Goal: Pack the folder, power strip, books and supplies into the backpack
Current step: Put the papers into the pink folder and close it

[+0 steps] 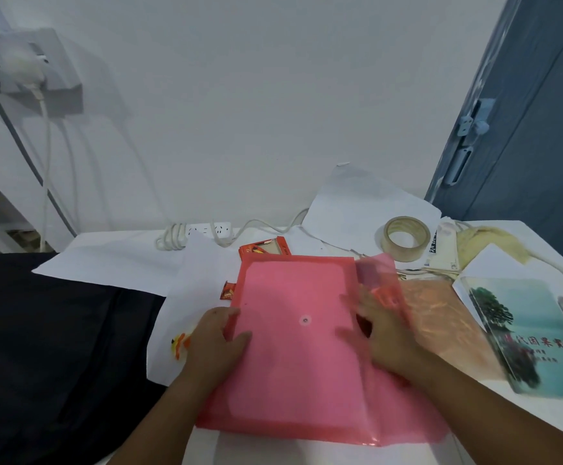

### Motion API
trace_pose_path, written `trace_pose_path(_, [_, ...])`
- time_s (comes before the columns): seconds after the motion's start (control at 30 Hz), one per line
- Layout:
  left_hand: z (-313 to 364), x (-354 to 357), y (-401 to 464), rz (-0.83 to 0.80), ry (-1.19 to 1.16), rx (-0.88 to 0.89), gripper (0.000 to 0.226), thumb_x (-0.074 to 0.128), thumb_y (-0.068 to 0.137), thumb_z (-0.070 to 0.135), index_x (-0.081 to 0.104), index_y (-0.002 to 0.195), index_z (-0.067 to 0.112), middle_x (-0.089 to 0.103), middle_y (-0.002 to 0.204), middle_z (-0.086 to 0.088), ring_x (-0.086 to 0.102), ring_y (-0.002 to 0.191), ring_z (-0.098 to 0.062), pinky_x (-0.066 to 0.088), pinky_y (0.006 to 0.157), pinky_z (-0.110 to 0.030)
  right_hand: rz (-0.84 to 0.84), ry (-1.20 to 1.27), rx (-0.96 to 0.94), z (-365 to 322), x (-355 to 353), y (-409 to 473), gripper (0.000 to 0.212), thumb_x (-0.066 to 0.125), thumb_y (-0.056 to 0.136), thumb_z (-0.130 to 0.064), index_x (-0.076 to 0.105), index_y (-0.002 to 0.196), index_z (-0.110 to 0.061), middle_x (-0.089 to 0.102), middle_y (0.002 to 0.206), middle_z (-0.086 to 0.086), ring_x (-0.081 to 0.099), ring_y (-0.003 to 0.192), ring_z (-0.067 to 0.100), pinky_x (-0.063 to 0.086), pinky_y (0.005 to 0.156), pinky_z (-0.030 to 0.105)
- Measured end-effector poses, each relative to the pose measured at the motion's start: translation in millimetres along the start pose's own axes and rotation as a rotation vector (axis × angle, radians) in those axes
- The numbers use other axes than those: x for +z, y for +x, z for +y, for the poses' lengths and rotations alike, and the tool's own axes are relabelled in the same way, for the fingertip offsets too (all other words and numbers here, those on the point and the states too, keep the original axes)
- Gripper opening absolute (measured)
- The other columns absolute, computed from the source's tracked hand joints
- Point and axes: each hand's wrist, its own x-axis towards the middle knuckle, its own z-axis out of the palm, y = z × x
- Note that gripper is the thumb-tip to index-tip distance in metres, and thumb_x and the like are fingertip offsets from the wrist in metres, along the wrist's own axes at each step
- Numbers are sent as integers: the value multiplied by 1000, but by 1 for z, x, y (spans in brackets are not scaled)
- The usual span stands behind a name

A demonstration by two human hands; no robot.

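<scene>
While folder [293, 337] lies frame centre on table [112, 260], left hand [218, 340] pinches its left edge; right hand [379, 333] blurred at flap, grip unclear. Book [528, 333] right; power strip [211, 231] upper centre.

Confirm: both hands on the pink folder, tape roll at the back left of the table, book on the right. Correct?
Not quite. The tape roll sits at the back right, not the back left, as the head view shows. The rest holds: left hand and right hand are on the pink folder, and the book lies on the right.
</scene>
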Motion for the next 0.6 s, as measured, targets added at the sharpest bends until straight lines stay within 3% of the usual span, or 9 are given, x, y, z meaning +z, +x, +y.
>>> trace_pose_path(0.07, [7,1,-1,-15,108,45,49,72,87,24,60,133,11,48,137,-7,52,119,-21,39,98,-24,206,213,127,-2,-10,4,27,70,89,-5,73,114,-14,60,136,1,56,123,7,33,105,9])
trace_pose_path(0.13, [17,5,-4,-37,194,78,40,65,92,22,60,130,9,42,143,-10,52,119,-22,40,97,-24,349,378,250,-10,-21,7,27,59,91,6,72,100,-15,75,106,4,69,90,10,50,79,14])
trace_pose_path(0.2, [24,9,-8,-34,271,88,30,57,96,23,60,123,10,44,141,-11,53,110,-20,44,94,-25,399,320,190,-22,-29,10,30,58,89,7,69,97,-19,71,96,-2,67,83,8,49,75,12])
trace_pose_path(0.33, [33,8,-7,21,396,113,24,54,94,27,67,108,12,61,121,-7,56,101,-21,49,91,-33,280,137,-124,-54,-29,24,23,57,83,-1,70,92,-18,66,94,-9,60,92,7,49,83,23])
trace_pose_path(0.43, [39,-9,-5,102,294,120,26,62,92,25,72,113,12,71,109,-4,65,99,-21,50,91,-34,194,146,-167,-89,-15,40,19,59,85,-9,68,94,-24,63,95,-12,60,92,11,51,83,29])
trace_pose_path(0.6, [29,-66,-2,307,27,96,2,73,85,17,74,87,18,68,72,14,63,64,0,57,67,-29,66,150,-226,-153,23,66,14,63,89,-9,70,96,-20,64,95,-9,59,88,10,53,81,32])
